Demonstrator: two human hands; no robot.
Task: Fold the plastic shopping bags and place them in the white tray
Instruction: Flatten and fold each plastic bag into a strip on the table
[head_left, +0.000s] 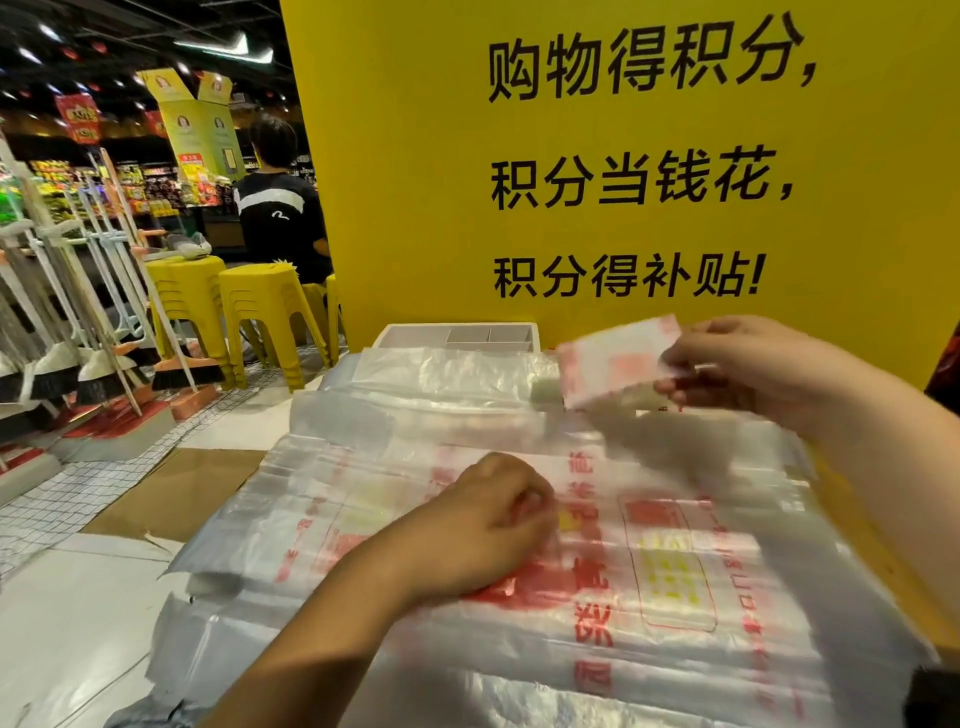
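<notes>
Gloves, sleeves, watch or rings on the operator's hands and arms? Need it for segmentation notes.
No gloves: left hand and right hand are bare, with no rings, watch or bracelet visible. Left forearm and right forearm are uncovered, no cuffs in view. The left hand is motion-blurred, so small details could be missed.

One folded bag (613, 358), one white tray (410, 335), one pile of flat bags (675, 597), one seated person (280, 208), two hands: left hand (488, 525), right hand (748, 369)

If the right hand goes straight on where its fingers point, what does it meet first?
Probably the clear bags before the white tray, led by the folded bag that the right hand holds; depth unclear.
</notes>
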